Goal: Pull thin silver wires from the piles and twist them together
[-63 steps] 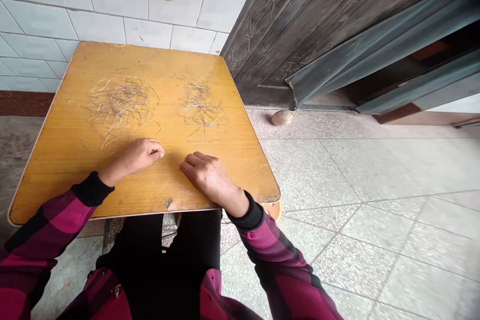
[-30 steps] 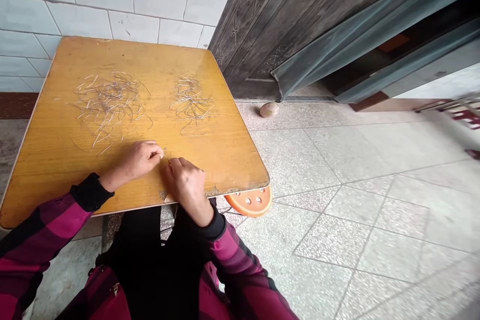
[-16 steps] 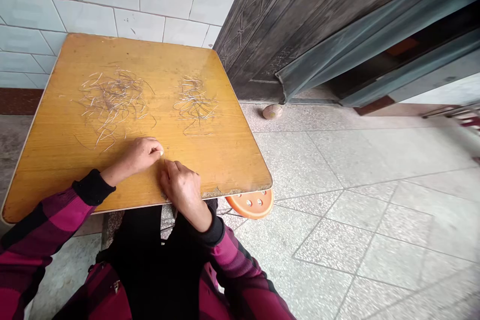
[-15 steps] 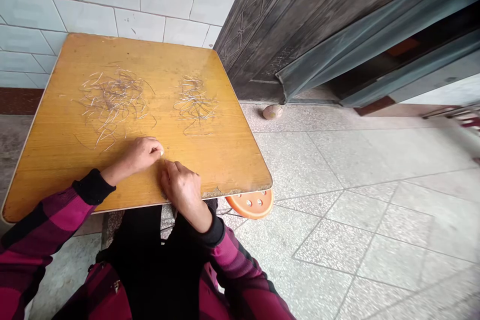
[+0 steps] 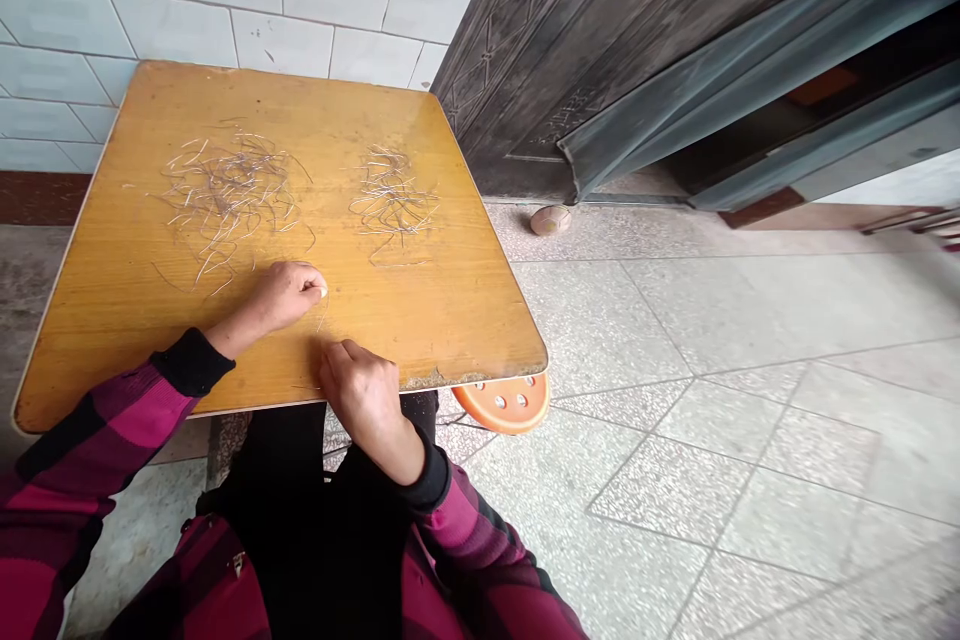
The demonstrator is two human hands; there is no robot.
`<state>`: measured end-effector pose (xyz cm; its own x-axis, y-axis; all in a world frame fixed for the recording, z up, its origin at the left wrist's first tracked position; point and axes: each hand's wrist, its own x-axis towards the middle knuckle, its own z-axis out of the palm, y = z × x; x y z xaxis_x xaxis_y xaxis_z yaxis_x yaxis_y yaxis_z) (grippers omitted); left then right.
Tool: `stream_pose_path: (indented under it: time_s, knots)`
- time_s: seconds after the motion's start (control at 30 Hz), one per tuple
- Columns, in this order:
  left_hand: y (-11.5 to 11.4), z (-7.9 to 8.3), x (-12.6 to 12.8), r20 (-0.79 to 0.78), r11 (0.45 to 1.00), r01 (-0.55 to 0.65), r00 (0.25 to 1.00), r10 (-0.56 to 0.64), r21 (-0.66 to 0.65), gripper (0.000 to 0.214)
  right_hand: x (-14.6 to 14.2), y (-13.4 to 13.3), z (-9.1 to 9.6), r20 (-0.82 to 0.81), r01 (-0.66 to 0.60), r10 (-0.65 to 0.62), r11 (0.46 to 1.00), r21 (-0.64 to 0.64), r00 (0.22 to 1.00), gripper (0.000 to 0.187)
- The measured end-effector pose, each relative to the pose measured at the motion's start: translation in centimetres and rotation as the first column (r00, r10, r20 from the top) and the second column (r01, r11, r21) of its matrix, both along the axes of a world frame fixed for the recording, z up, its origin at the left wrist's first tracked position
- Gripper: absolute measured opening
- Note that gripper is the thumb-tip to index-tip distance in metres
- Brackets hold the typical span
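Note:
A worn yellow wooden table (image 5: 450,300) stands against a tiled wall. Two heaps of thin silvery wire pieces lie on it: a larger loose heap (image 5: 225,200) at the left and a smaller heap (image 5: 391,203) at the middle right. My left hand (image 5: 285,292) rests near the front of the table, fingers pinched on a thin wire strand (image 5: 322,313) that hangs down from them. My right hand (image 5: 365,395) sits at the table's front edge with fingers curled closed; what they hold is hidden.
An orange plastic stool (image 5: 501,402) pokes out under the table's front right corner. A dark carved door (image 5: 600,50) stands at the right. A small round ball (image 5: 550,220) lies on the tiled floor by the door.
My right hand has drawn back from my left hand toward the table's front edge. The left hand stays pinched in place. The camera view has shifted slightly.

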<state>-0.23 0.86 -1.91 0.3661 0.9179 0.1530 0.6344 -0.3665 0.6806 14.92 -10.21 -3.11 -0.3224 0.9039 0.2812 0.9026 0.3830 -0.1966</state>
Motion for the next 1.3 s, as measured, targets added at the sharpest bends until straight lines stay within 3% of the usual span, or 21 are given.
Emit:
stream_pose_path:
  time_s: [0.23, 0.43, 0.7, 0.8, 0.9, 1.03, 1.13, 1.3]
  knots:
    - [0.3, 0.0, 0.0, -0.04, 1.0, 0.025, 0.999, -0.025, -0.014, 0.017, -0.5, 0.0, 0.0, -0.049, -0.04, 0.038, 0.998, -0.05, 0.998, 0.021]
    - [1.2, 0.3, -0.3, 0.0, 0.979, 0.12, 0.993, -0.122, -0.162, 0.014, 0.0, -0.6, 0.0, -0.229, -0.039, -0.006, 0.98, -0.193, 0.973, 0.025]
    - [0.9, 0.4, 0.7, 0.229, 0.96, -0.001, 0.971, 0.068, -0.28, 0.011, 0.1, -0.2, -0.5, -0.417, -0.056, -0.053, 0.968, -0.245, 0.907, 0.027]
    - [0.7, 1.0, 0.3, 0.351, 0.898, -0.012, 0.918, 0.185, -0.441, 0.009, 0.7, 0.2, -0.4, -0.552, -0.085, -0.059, 0.969, -0.232, 0.831, 0.027]
    - [0.5, 1.7, -0.2, 0.497, 0.798, 0.074, 0.815, 0.297, -0.598, 0.004, 1.8, 0.8, -0.3, -0.673, -0.119, -0.103, 0.954, -0.276, 0.732, 0.025]
    - [0.2, 2.1, -0.3, 0.607, 0.745, 0.193, 0.721, 0.334, -0.639, 0.009, 2.4, 1.6, -0.1, -0.746, -0.173, -0.147, 0.927, -0.334, 0.649, 0.026]
    - [0.1, 1.7, -0.2, 0.621, 0.736, 0.203, 0.701, 0.352, -0.646, 0.011, 2.0, 2.1, -0.2, -0.742, -0.166, -0.121, 0.939, -0.301, 0.659, 0.025]
    - [0.1, 1.1, -0.2, 0.649, 0.754, 0.168, 0.646, 0.402, -0.635, 0.015, 1.3, 2.7, -0.4, -0.67, -0.05, -0.048, 0.991, -0.126, 0.741, 0.021]
